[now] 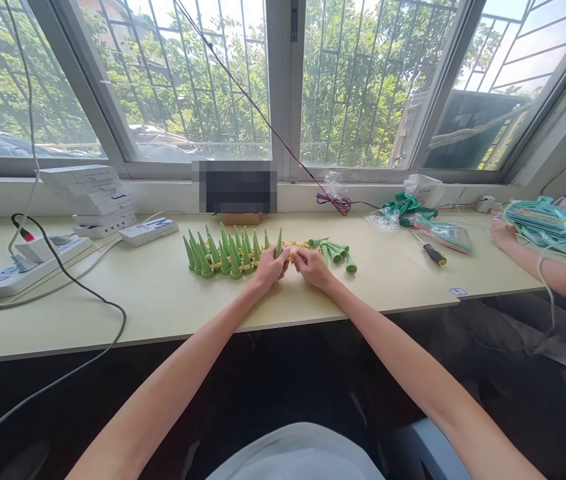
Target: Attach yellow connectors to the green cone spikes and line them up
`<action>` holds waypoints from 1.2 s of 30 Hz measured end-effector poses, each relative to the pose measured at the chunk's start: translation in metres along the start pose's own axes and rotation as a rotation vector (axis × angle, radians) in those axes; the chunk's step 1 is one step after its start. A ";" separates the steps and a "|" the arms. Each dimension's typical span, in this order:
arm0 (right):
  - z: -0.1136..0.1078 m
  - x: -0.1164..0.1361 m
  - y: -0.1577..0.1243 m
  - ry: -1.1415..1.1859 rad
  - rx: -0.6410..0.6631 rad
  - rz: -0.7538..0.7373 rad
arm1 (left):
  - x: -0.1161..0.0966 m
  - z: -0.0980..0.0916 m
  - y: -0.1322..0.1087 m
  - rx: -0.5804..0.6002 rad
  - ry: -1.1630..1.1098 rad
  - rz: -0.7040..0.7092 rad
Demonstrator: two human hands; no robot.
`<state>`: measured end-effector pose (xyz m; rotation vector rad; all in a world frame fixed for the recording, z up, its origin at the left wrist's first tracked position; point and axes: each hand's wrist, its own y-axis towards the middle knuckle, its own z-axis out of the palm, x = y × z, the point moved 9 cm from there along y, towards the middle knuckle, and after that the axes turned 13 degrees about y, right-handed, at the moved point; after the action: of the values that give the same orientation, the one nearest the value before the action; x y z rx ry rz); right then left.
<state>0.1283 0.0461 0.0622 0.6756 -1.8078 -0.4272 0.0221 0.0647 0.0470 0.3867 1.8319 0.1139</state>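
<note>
My left hand (pixel 271 268) is closed around a pointed green plastic cone (pixel 279 241) that stands upright, tip up. Close beside it, my right hand (pixel 313 268) pinches a small yellow plastic piece at the end of a thin yellow strip (pixel 289 252); its exact shape is partly hidden by the fingers. To the left stand several green cones (pixel 223 257) in rows, tips up, with yellow pieces between their bases. Several loose green cones (pixel 335 251) lie on their sides just right of my right hand.
White boxes (pixel 100 200) and a power strip (pixel 27 270) with cables are on the left. A screwdriver (pixel 433 253), green plastic wrapping (pixel 409 210) and a teal-edged item (pixel 445 237) lie to the right. Another person's arm (pixel 543 263) rests at the far right. The table (pixel 163 307) ends at its front edge.
</note>
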 end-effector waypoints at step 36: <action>-0.004 -0.004 0.000 -0.010 -0.054 0.014 | 0.003 0.000 0.001 0.008 -0.007 -0.004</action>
<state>0.1330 0.0484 0.0608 0.6240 -1.8025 -0.4693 0.0216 0.0670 0.0442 0.3892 1.8268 0.1023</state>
